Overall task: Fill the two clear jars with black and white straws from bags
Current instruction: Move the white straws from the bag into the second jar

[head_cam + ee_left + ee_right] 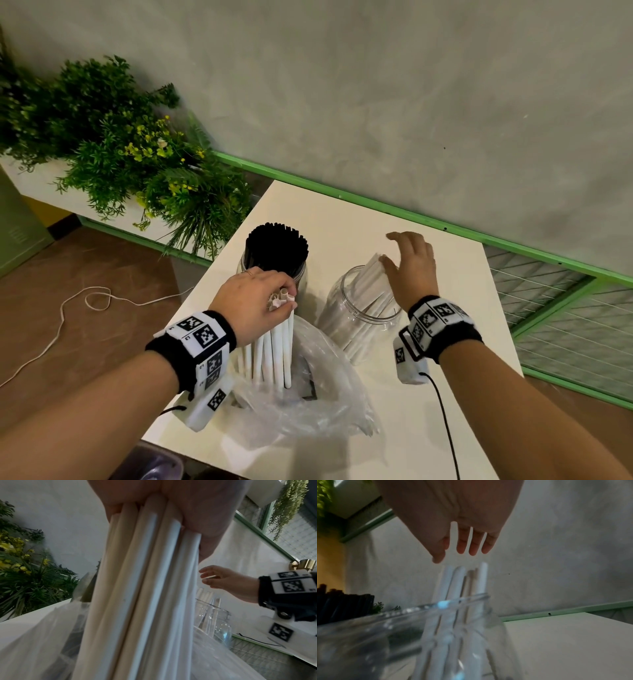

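On the table [428, 394] in front of you stand two jars side by side: the left jar [301, 277], full of upright straws [275, 248], and to its right the other jar [356, 318], in which a few straws [371, 284] lean toward its far right rim. Before the left jar lies the plastic bag [308, 404], and your left hand [253, 305] holds a bundle of straws [274, 353] upright above it. Your right hand [412, 267] is over the right jar, just beside the tops of its straws, and the plants [137, 161] stand behind the table at the left.
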Motion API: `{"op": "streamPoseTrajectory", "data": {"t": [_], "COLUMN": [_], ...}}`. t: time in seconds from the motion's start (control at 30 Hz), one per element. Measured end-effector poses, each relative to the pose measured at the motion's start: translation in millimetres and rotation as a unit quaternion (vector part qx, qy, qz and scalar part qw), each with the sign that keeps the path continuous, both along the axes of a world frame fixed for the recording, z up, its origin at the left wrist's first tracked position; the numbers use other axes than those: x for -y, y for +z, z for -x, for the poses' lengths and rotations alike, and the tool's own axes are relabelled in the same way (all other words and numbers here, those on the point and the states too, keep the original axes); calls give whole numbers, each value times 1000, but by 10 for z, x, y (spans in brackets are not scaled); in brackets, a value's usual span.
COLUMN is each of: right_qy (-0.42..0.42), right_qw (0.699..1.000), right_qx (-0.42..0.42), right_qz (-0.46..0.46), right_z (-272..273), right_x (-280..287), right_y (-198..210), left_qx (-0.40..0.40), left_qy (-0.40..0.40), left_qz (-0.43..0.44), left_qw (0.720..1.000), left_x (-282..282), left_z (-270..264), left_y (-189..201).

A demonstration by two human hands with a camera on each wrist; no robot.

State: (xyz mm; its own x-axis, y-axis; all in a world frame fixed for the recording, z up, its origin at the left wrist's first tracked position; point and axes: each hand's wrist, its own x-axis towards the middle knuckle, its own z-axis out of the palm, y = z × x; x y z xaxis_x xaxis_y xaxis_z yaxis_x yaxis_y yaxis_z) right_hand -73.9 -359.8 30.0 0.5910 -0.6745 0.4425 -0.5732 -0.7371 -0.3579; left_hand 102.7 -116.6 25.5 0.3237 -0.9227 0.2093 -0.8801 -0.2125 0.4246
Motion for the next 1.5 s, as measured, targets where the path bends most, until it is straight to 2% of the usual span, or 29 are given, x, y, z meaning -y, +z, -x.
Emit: {"op": "streamPoseTrajectory", "data": {"t": [0.07,0.13,0.23,0.53,0.63,0.73,0.97,1.03,1.1,1.2,1.33,1.5], "right_qy": [39,74,72,99,103,72,95,113,139,136,127,105], "right_qw": [999,997,994,983,982,987,994,991,986,987,990,993], "right_qx": [32,1,-55,-29,-76,-119,31,27,-18,-60,-43,-34], "right_qz": [16,10,-54,-153,-137,-76,44,73,91,62,-34,-52], "right_z": [186,357,470,55,-54,-125,-204,-223,-217,-154,-99,-83], "right_x": [-12,-37,-13,226,127,37,155,233,297,323,257,187], "right_y": [-59,-159,-305,-189,-180,-216,-280,-186,-144,-196,-231,-211], "left_qx": [-2,-3,0,-5,-9,-10,-11,-12,-12,-10,-11,-9], "left_qy": [0,-2,0,2,7,9,9,7,6,4,2,1], "left_qz": [3,7,12,19,22,12,13,15,17,19,24,22], "left_qw": [1000,1000,1000,1000,1000,1000,1000,1000,1000,1000,1000,1000], "left_x": [1,3,3,-16,-29,-41,-56,-55,-51,-43,-51,-57], "left_z": [-2,-5,-8,-28,-27,-32,-30,-29,-29,-24,-28,-23], "left_y": [-3,-9,-18,-20,-10,-14,-21,-15,-16,-20,-25,-23]}}
